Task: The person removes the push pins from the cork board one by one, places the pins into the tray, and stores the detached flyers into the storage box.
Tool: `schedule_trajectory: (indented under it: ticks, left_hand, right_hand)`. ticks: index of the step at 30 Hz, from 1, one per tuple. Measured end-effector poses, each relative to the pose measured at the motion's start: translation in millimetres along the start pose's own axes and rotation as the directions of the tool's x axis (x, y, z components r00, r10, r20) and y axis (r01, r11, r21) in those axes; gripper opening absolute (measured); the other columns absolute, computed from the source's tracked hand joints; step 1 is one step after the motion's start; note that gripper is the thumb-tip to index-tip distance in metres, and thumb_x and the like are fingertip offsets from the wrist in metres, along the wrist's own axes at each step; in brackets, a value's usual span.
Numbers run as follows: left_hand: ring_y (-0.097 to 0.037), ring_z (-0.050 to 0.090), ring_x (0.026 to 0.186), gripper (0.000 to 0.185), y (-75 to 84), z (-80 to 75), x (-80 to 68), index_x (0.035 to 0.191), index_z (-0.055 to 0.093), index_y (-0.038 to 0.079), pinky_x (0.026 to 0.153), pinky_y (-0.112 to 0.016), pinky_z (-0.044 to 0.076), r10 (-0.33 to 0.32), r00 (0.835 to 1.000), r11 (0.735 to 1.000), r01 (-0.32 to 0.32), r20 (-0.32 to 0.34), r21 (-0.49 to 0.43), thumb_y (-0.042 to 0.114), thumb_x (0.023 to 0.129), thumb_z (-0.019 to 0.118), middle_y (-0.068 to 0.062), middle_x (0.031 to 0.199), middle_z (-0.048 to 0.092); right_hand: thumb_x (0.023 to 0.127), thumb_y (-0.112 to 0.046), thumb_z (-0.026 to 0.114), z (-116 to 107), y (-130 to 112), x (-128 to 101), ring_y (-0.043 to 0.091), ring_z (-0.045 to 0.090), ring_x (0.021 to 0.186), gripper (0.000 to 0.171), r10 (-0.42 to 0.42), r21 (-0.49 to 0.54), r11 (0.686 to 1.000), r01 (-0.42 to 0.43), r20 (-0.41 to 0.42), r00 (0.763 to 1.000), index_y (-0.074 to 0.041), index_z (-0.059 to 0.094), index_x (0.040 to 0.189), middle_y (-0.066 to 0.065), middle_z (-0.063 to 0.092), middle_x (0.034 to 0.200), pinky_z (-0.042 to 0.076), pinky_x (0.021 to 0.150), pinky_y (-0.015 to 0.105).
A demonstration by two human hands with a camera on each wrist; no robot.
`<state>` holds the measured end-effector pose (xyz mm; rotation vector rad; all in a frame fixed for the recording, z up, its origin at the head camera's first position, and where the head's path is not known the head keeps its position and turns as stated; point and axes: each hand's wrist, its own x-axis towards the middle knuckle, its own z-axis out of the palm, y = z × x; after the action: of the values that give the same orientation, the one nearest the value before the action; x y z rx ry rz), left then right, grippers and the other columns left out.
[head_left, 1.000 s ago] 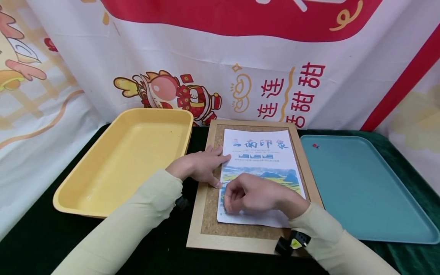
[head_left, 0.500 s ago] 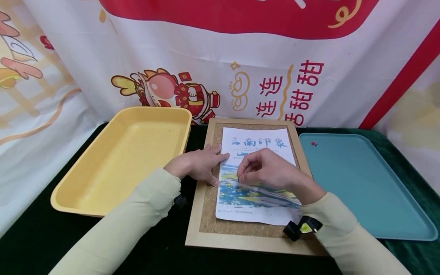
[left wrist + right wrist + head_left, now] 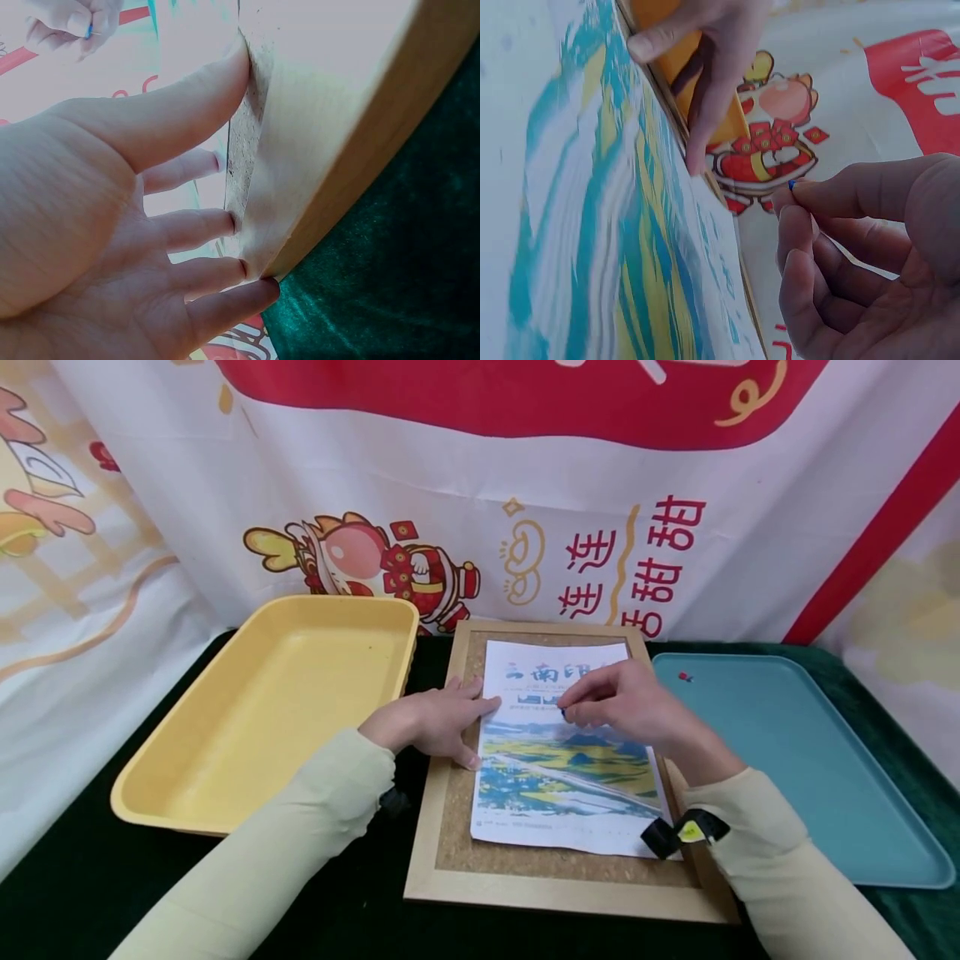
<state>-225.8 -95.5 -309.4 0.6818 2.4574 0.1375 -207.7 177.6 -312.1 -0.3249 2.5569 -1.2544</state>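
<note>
A printed paper sheet (image 3: 570, 785) with a landscape picture lies on a wood-framed corkboard (image 3: 454, 827). My left hand (image 3: 435, 722) rests spread across the board's left side, its thumb and index finger at the sheet's left edge. In the left wrist view those fingers (image 3: 199, 229) look extended along the frame. Above the sheet's upper part, my right hand (image 3: 637, 706) pinches a small blue pushpin (image 3: 564, 714) between thumb and index finger. The pin (image 3: 791, 184) is mostly covered by the fingertips in the right wrist view.
Left of the board stands a deep yellow tray (image 3: 270, 718). A flat blue tray (image 3: 795, 768) lies to the right, with tiny red and dark pieces (image 3: 686, 677) near its far left corner. Dark green cloth (image 3: 360, 893) covers the table; a printed white curtain (image 3: 420, 468) hangs behind.
My right hand has moved from the sheet's lower left up and to the right, uncovering the landscape picture and bringing the pushpin into sight. The left hand has stayed in place.
</note>
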Motion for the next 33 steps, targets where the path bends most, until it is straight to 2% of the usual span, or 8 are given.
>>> schedule_trajectory:
  ticks: [8,14,21,27,33]
  left_hand:
    - [-0.042,-0.010,0.166,0.091,-0.2,0.0,0.6,0.173,0.015,0.023,0.134,-0.061,0.010,0.012,1.000,1.000,-0.012,-0.005,-0.004,0.039,0.102,0.071,-0.013,0.180,-0.006]
    - [-0.042,-0.010,0.166,0.091,0.0,0.2,-0.9,0.173,0.015,0.024,0.134,-0.060,0.011,0.004,1.000,1.000,-0.004,-0.005,0.002,0.040,0.102,0.071,-0.012,0.180,-0.006]
    - [-0.042,-0.010,0.166,0.091,0.5,-0.1,0.4,0.173,0.016,0.024,0.134,-0.060,0.010,0.004,1.000,1.000,-0.004,-0.003,-0.006,0.040,0.102,0.071,-0.012,0.180,-0.006]
    - [-0.041,-0.009,0.166,0.091,1.3,-0.4,-0.3,0.173,0.016,0.024,0.134,-0.060,0.010,0.004,1.000,1.000,-0.004,-0.004,-0.017,0.040,0.102,0.072,-0.011,0.180,-0.006]
    - [-0.040,-0.009,0.167,0.091,0.8,0.3,-0.4,0.173,0.016,0.025,0.134,-0.059,0.010,-0.003,1.000,1.000,0.003,-0.004,-0.019,0.040,0.102,0.071,-0.011,0.181,-0.006]
  right_hand:
    - [0.101,-0.021,0.073,-14.8,14.9,2.9,0.028,0.065,0.104,0.022,0.087,-0.019,0.996,-0.089,-0.055,0.995,-0.012,0.081,0.119,0.010,0.072,0.126,0.055,0.090,0.038]
    - [0.102,-0.020,0.073,-24.5,24.8,6.3,0.028,0.065,0.105,0.024,0.115,-0.025,0.993,-0.118,-0.098,0.989,-0.010,0.080,0.122,0.012,0.070,0.132,0.056,0.089,0.036]
    - [0.102,-0.025,0.073,-41.2,39.5,7.5,0.029,0.060,0.112,0.032,0.182,0.020,0.983,-0.181,-0.136,0.974,-0.010,0.076,0.130,0.014,0.063,0.141,0.056,0.092,0.033]
    - [0.104,-0.028,0.071,-53.6,52.0,7.0,0.031,0.055,0.121,0.038,0.224,0.060,0.974,-0.217,-0.161,0.961,-0.008,0.072,0.136,0.016,0.057,0.148,0.051,0.098,0.038]
    - [0.105,-0.031,0.068,-62.9,62.5,4.7,0.032,0.058,0.126,0.042,0.248,0.073,0.969,-0.238,-0.207,0.946,-0.009,0.068,0.141,0.018,0.056,0.151,0.052,0.102,0.041]
